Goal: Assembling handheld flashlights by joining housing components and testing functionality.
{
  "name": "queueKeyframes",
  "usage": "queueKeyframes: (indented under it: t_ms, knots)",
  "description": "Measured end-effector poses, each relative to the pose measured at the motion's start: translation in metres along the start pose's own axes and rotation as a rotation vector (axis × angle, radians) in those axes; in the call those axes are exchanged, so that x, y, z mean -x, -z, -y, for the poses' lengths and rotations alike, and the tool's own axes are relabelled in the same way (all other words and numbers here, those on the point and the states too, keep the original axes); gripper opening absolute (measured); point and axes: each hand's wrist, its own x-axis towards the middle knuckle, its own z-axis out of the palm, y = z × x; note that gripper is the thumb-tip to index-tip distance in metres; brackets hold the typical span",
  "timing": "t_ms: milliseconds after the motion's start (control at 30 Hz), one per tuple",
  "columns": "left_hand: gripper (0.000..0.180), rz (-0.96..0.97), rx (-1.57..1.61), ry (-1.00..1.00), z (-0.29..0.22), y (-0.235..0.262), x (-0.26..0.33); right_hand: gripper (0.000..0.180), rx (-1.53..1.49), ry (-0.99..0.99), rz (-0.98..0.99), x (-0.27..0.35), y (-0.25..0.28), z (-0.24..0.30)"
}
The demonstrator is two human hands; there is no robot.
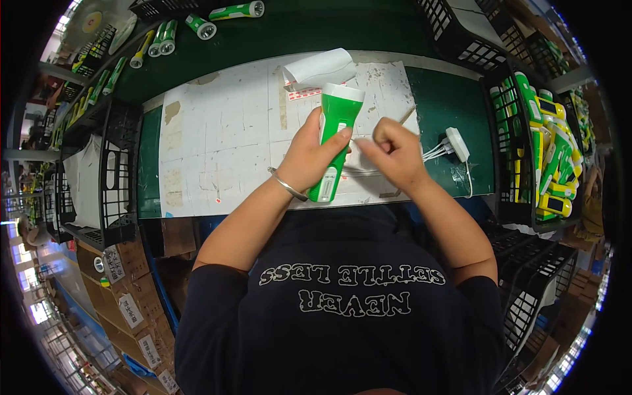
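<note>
My left hand [308,155] is wrapped around a green flashlight [339,118] with a white head, held upright over the worktable. The thumb lies across its front, near the switch. Just right of the flashlight, my right hand [398,155] is closed, its fingers curled in; what they hold, if anything, is hidden. A thin brownish stick-like thing [409,114] shows beyond the right knuckles; whether the hand grips it I cannot make out. Behind the flashlight head lies a curled white sheet [321,70] with red-marked labels [304,95] at its lower edge.
White worn paper [224,138] covers the green table's near part. A white charger block [455,145] with cables lies at right. Black crates flank the table; the right one [503,141] holds several green and yellow flashlights [556,155]. More flashlights [168,38] lie at the far left.
</note>
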Motion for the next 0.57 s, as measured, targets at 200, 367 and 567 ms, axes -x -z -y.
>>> queueKeyframes:
  t_ms: [200, 367, 567]
  knots:
    - [0.051, 0.084, -0.568, -0.107, -0.019, 0.007, 0.015, 0.041, 0.068, -0.201, 0.203, -0.031, 0.034, 0.034]
    - [0.044, 0.175, -1.082, -0.284, -0.041, 0.031, 0.025, 0.065, -0.069, -0.194, 0.472, -0.036, 0.042, 0.027]
    - [0.037, 0.266, -1.211, 0.022, -0.063, 0.067, 0.044, 0.067, -0.168, -0.280, 0.454, -0.036, 0.049, 0.021]
